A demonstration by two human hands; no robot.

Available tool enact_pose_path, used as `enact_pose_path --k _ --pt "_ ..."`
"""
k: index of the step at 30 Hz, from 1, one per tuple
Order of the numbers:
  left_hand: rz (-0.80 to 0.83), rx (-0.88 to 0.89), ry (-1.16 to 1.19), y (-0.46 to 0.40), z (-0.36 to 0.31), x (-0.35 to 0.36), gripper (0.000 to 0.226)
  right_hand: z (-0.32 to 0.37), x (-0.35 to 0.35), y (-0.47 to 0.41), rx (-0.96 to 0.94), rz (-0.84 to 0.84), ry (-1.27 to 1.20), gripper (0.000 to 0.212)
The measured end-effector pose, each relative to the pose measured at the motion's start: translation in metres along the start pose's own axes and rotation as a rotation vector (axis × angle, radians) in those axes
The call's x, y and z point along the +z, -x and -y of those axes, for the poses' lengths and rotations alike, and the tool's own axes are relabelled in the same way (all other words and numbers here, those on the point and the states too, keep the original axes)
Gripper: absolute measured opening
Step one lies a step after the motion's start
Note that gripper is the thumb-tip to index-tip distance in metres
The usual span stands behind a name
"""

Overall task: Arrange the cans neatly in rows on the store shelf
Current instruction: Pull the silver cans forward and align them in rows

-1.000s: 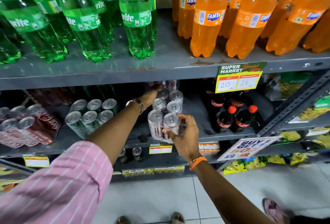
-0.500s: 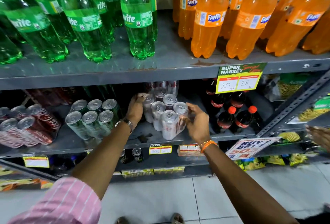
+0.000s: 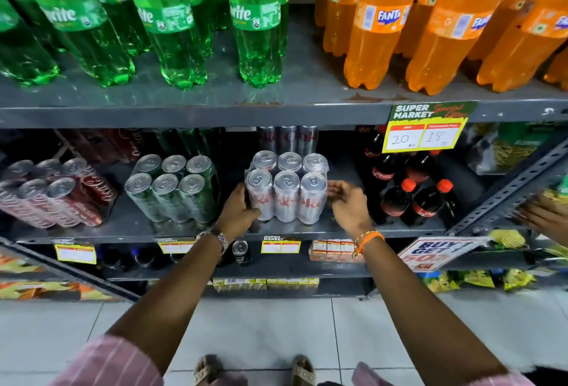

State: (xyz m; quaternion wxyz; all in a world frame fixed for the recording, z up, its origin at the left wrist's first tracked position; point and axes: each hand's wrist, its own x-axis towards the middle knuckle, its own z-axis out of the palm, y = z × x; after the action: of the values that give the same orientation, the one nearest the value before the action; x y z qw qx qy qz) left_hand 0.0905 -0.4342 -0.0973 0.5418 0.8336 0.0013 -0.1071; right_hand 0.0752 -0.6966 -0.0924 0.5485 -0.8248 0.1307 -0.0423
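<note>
The fingers [image 3: 246, 201] of the left hand [image 3: 238, 213] were wrapped around the lower left corner of the six-pack of silver Diet Coke cans [image 3: 287, 190], grasping it, while the right hand [image 3: 349, 205] hovered just beside the pack's right side with its fingers spread and released, slightly blurred, not clearly touching the wrap. The pack stood upright at centre frame on the middle shelf [image 3: 338, 228], two rows of three, with more silver cans [image 3: 287, 138] standing behind it in the shadow. Left of it, apart by a gap, stood a six-pack of green cans [image 3: 172, 188], and farther left, near the frame's edge, a pack of red Coca-Cola cans [image 3: 55, 192] tilted leftward. Right of the silver pack stood small Coca-Cola bottles [image 3: 412, 192] with red caps. A metal watch [image 3: 216, 238] circled the left wrist and an orange band [image 3: 368, 239] the right. Above, across the upper frame, green Sprite bottles [image 3: 172, 22] filled the left of the top shelf and orange Fanta bottles [image 3: 381, 22] the right, with a price tag [image 3: 427, 127] reading 20 and 18 hanging from its edge. At the far right edge another person's hand [image 3: 541, 216] showed.
</note>
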Motion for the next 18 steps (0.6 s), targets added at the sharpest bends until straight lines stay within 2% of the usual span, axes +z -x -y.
enact_pose_path --k 2,3,6,9,11,18 --pt "0.035 0.002 -0.028 -0.005 0.007 0.000 0.079 -0.007 0.005 0.011 0.016 0.119 0.054 0.040" --pt "0.022 0.004 -0.044 -0.007 0.008 0.001 0.081 -0.008 0.007 0.016 0.013 0.162 0.088 0.047" --pt "-0.038 -0.009 -0.103 -0.010 0.015 0.007 0.074 -0.001 0.009 0.024 -0.015 0.160 0.179 0.063" --pt "-0.107 -0.028 -0.121 -0.010 0.019 0.011 0.068 0.003 0.008 0.023 -0.056 0.116 0.198 0.051" --pt "-0.126 -0.021 -0.118 -0.005 0.017 0.016 0.064 0.003 0.005 0.023 -0.066 0.144 0.202 0.046" --pt "-0.211 -0.005 -0.078 0.012 0.015 0.029 0.058 0.001 -0.004 0.024 -0.083 0.162 0.199 0.045"
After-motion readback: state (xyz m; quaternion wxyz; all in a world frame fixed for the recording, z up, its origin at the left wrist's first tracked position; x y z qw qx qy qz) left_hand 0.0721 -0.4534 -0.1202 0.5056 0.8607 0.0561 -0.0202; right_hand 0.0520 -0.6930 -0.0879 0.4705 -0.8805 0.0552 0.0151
